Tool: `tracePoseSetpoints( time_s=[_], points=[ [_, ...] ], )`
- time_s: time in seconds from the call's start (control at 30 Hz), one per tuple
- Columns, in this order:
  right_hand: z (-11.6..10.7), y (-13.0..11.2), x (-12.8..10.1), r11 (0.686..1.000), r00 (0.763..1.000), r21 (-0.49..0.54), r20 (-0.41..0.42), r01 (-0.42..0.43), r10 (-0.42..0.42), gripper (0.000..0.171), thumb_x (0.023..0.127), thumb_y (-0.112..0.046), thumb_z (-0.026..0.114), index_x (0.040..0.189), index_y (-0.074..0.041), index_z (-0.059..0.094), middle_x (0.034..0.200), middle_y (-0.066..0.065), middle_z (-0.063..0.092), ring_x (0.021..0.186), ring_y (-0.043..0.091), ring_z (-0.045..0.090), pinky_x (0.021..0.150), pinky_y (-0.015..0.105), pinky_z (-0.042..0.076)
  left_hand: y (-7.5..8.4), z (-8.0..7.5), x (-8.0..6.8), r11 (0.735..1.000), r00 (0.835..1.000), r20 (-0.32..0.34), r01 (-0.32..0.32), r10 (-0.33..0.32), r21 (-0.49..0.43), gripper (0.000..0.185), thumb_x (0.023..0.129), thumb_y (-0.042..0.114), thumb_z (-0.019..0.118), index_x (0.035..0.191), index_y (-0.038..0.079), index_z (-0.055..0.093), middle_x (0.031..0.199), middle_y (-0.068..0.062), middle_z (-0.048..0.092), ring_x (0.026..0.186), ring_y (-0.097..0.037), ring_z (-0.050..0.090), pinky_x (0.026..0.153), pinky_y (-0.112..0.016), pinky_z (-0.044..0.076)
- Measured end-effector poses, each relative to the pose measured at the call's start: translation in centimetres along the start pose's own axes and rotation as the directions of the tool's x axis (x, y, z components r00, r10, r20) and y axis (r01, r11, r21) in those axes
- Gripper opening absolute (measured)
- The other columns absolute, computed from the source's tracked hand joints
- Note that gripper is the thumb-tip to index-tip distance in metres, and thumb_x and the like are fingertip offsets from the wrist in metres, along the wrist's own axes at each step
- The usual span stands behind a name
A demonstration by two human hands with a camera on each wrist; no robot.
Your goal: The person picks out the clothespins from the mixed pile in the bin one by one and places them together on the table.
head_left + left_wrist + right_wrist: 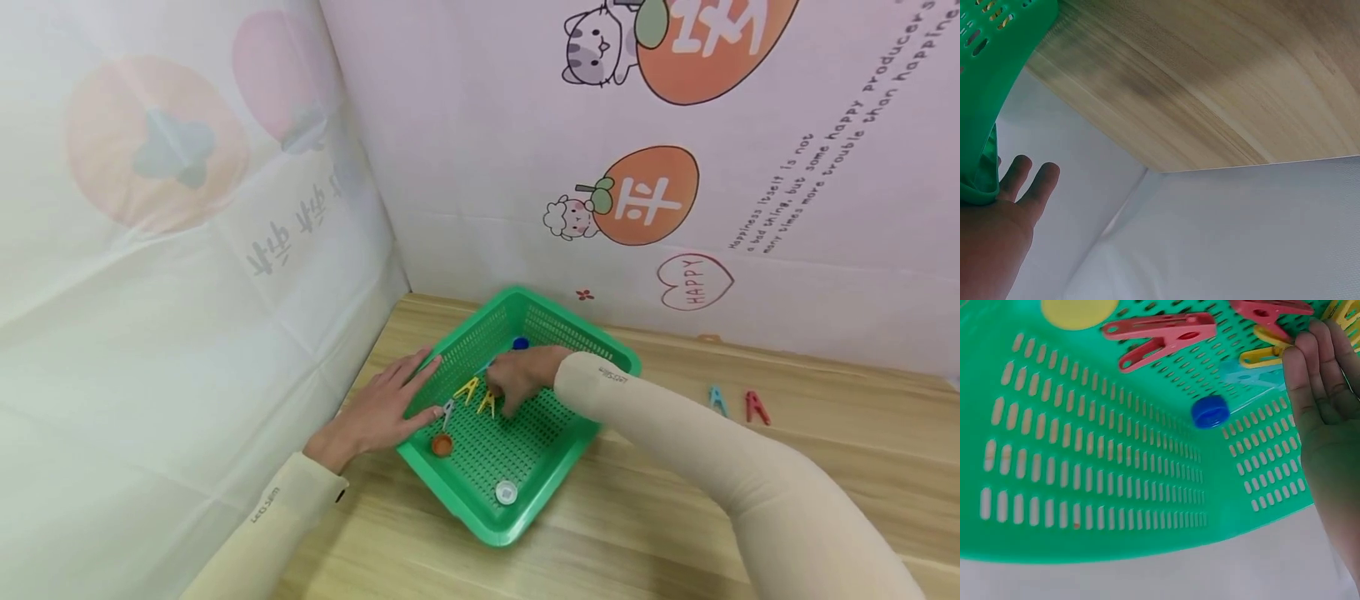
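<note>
A green plastic basket (517, 521) stands on the table. My left hand (382, 408) rests on its left rim with the fingers spread; the left wrist view shows part of that hand (1007, 231) beside the rim. My right hand (519, 377) reaches into the basket, fingers bent down among clothespins. In the right wrist view its fingertips are by a yellow clothespin (1263, 357) and a red clothespin (1272, 309); the thumb is hidden, so a grip cannot be made out. Another red clothespin (1163, 334) and a blue bottle cap (1210, 412) lie nearby. A grey clothespin (447, 412) lies near my left thumb.
An orange cap (442, 445) and a white cap (506, 492) lie in the basket, along with a yellow disc (1079, 309). On the table (660, 517) to the right are a light blue clothespin (717, 400) and a red clothespin (757, 407). Cloth-covered walls stand left and behind.
</note>
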State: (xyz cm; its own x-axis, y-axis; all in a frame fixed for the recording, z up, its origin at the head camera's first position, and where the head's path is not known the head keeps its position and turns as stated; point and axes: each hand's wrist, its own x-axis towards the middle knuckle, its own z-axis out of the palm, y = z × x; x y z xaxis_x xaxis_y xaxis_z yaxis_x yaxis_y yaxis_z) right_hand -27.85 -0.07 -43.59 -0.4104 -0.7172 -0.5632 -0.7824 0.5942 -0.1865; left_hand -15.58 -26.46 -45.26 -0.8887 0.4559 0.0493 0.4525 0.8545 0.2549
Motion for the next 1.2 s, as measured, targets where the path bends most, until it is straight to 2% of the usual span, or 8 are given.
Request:
tracePoseSetpoints(
  time_s=[0.1, 0.27, 0.43, 0.63, 0.87, 0.97, 1.2],
  points=[
    [0.0, -0.4, 0.6, 1.0, 1.0, 0.006, -0.007, 0.015, -0.015, 0.04, 0.096, -0.027, 0.08, 0.069, -0.023, 0.05, 0.063, -0.01, 0.042, 0.05, 0.006, 0.047, 0.051, 0.024, 0.04, 0.0, 0.0, 0.0, 1.0, 1.0, -0.005, -0.009, 0.009, -0.005, 0.082, 0.11, 0.051, 0.056, 0.176, 0.015, 0.024, 0.183, -0.013, 0.021, 0.163, -0.044, 0.034, 0.126, -0.065, 0.039],
    [0.2, -1.4, 1.6, 0.995, 0.994, -0.02, -0.058, 0.094, -0.095, 0.033, 0.093, -0.027, 0.081, 0.074, -0.021, 0.056, 0.07, -0.01, 0.044, 0.059, 0.007, 0.04, 0.057, 0.026, 0.035, 0.0, 0.0, 0.0, 1.0, 1.0, -0.008, -0.01, 0.009, -0.021, 0.081, 0.11, 0.052, 0.056, 0.176, 0.016, 0.024, 0.183, -0.011, 0.02, 0.163, -0.042, 0.033, 0.127, -0.064, 0.039],
    [0.3, -2.0, 2.3, 0.991, 0.988, 0.041, -0.093, 0.124, -0.12, 0.023, 0.093, -0.025, 0.084, 0.082, -0.02, 0.064, 0.073, -0.009, 0.053, 0.061, 0.006, 0.046, 0.056, 0.024, 0.038, 0.0, 0.0, 0.1, 1.0, 1.0, -0.008, -0.005, 0.004, -0.023, 0.082, 0.11, 0.053, 0.056, 0.176, 0.018, 0.023, 0.184, -0.008, 0.018, 0.164, -0.041, 0.033, 0.127, -0.064, 0.039],
    [0.2, -2.4, 2.9, 0.994, 0.984, 0.029, -0.149, 0.107, -0.102, 0.021, 0.092, -0.029, 0.086, 0.085, -0.021, 0.068, 0.075, -0.01, 0.06, 0.062, 0.005, 0.05, 0.057, 0.022, 0.042, -0.1, 0.0, 0.1, 1.0, 1.0, 0.006, 0.005, -0.005, -0.019, 0.083, 0.11, 0.055, 0.055, 0.176, 0.02, 0.02, 0.184, -0.006, 0.016, 0.164, -0.04, 0.033, 0.128, -0.063, 0.038],
    [0.6, -3.1, 3.1, 0.997, 0.977, -0.057, -0.205, 0.047, -0.058, 0.031, 0.091, -0.049, 0.086, 0.094, -0.02, 0.073, 0.087, -0.009, 0.068, 0.073, 0.006, 0.061, 0.068, 0.024, 0.054, -0.2, 0.1, 0.1, 1.0, 1.0, -0.01, -0.006, 0.006, -0.017, 0.082, 0.11, 0.055, 0.056, 0.176, 0.019, 0.022, 0.182, -0.012, 0.023, 0.163, -0.041, 0.035, 0.127, -0.064, 0.039],
    [0.7, -3.1, 3.1, 0.996, 0.976, -0.083, -0.21, 0.036, -0.053, 0.032, 0.092, -0.046, 0.087, 0.101, -0.018, 0.074, 0.094, -0.007, 0.07, 0.08, 0.007, 0.063, 0.074, 0.027, 0.056, -0.1, 0.1, 0.1, 1.0, 1.0, -0.009, -0.006, 0.006, -0.02, 0.082, 0.11, 0.055, 0.056, 0.176, 0.018, 0.023, 0.183, -0.012, 0.023, 0.163, -0.041, 0.034, 0.127, -0.063, 0.039],
    [0.6, -1.9, 2.3, 0.998, 0.982, -0.07, -0.186, 0.007, -0.02, 0.03, 0.095, -0.037, 0.087, 0.113, -0.015, 0.078, 0.117, -0.001, 0.074, 0.094, 0.01, 0.068, 0.081, 0.029, 0.06, -0.1, 0.1, 0.0, 1.0, 1.0, -0.005, 0.006, -0.006, -0.019, 0.082, 0.11, 0.055, 0.055, 0.176, 0.019, 0.022, 0.184, -0.007, 0.019, 0.164, -0.04, 0.033, 0.127, -0.063, 0.039]
  ],
)
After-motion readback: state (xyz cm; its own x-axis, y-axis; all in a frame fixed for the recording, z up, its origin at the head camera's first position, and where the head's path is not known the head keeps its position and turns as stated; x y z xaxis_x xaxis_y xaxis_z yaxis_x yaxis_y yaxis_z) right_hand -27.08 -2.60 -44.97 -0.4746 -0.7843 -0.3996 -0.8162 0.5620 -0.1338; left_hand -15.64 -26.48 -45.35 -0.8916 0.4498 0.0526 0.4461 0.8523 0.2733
